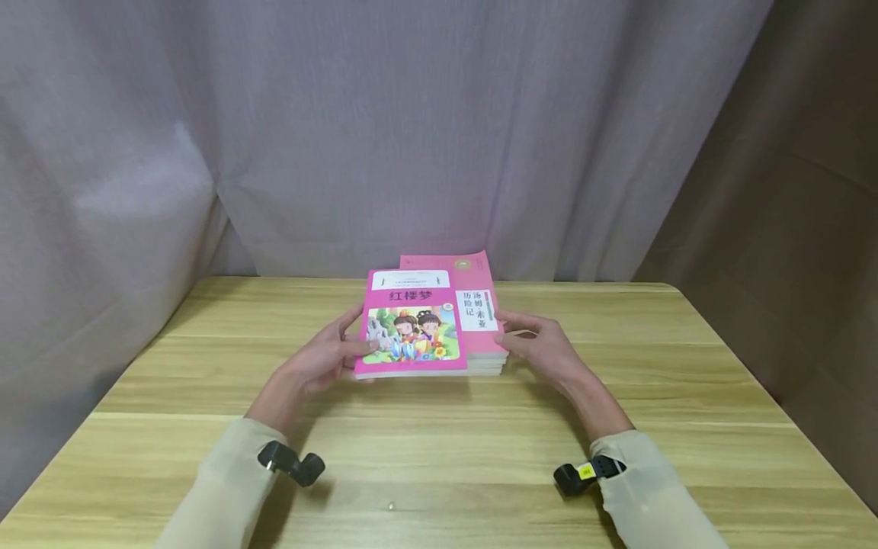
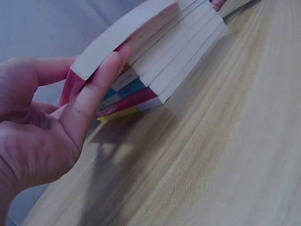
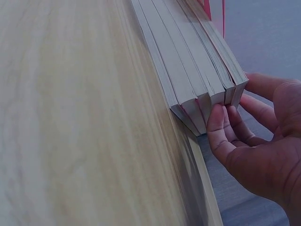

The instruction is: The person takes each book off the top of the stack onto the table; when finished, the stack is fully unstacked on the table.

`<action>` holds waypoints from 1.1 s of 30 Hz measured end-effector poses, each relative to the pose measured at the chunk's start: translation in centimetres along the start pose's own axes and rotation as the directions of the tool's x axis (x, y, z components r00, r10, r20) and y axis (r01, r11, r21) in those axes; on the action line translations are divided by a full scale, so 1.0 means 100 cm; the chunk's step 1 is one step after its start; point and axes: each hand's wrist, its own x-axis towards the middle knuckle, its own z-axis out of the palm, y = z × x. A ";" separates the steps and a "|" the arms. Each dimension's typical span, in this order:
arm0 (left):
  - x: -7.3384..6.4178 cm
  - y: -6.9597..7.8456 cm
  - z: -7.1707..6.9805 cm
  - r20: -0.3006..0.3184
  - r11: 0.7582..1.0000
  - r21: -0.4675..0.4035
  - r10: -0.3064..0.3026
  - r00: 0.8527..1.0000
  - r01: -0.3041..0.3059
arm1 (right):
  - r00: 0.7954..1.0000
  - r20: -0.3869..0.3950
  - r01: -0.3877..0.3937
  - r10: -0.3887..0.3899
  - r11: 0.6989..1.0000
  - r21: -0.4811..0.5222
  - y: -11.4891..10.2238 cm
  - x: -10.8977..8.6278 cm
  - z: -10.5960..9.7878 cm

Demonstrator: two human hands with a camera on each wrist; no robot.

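My left hand [image 1: 329,352] grips a bright pink book [image 1: 418,279] by its left edge, thumb on the cover and fingers underneath. In the left wrist view, this book's spine side tilts up off a stack of books [image 2: 183,56] with colourful spines. A lighter pink book [image 1: 483,267] tops the stack, partly covered by the held one. My right hand [image 1: 545,347] touches the stack's right side. Seen from the right wrist, its fingertips [image 3: 217,113] rest against the page edges of several books.
The stack stands towards the far side of a wooden table [image 1: 425,457], close to a grey curtain [image 1: 411,137]. Darker cloth [image 1: 802,191] hangs at the right. A black strap device [image 1: 291,463] is on the left sleeve and another [image 1: 586,471] on the right.
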 end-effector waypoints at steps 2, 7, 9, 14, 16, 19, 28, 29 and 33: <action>-0.003 0.001 0.000 -0.013 1.000 0.012 0.013 1.000 -0.013 | 1.000 0.001 0.001 -0.001 1.000 0.000 0.000 0.000 0.000; -0.012 0.007 -0.001 -0.031 0.996 0.065 0.068 0.997 -0.066 | 1.000 0.000 0.017 -0.017 1.000 0.004 0.003 0.002 0.002; -0.017 0.010 -0.003 -0.031 0.993 0.080 0.089 0.996 -0.086 | 1.000 0.003 0.026 -0.026 1.000 0.007 0.003 0.003 0.002; -0.027 0.018 -0.009 -0.020 0.984 0.099 0.150 0.989 -0.147 | 1.000 0.011 0.023 -0.023 1.000 0.017 0.003 0.003 0.001; -0.031 0.021 -0.012 -0.012 0.979 0.108 0.177 0.984 -0.175 | 1.000 0.011 0.016 -0.016 1.000 0.011 0.004 0.003 -0.001; -0.036 0.025 -0.017 -0.034 0.974 0.125 0.196 0.980 -0.191 | 1.000 0.008 0.005 -0.005 1.000 -0.008 0.005 0.003 -0.002; -0.054 0.046 -0.036 -0.085 0.972 0.111 0.218 0.972 -0.209 | 1.000 -0.004 -0.007 0.006 0.998 -0.060 0.006 0.001 -0.007; -0.057 0.047 -0.039 -0.091 0.971 0.114 0.219 0.971 -0.208 | 1.000 -0.002 -0.007 0.007 0.998 -0.063 0.007 0.000 -0.007; -0.064 0.051 -0.055 -0.107 0.973 0.120 0.209 0.972 -0.196 | 1.000 -0.003 -0.007 0.007 0.998 -0.068 0.007 -0.002 -0.008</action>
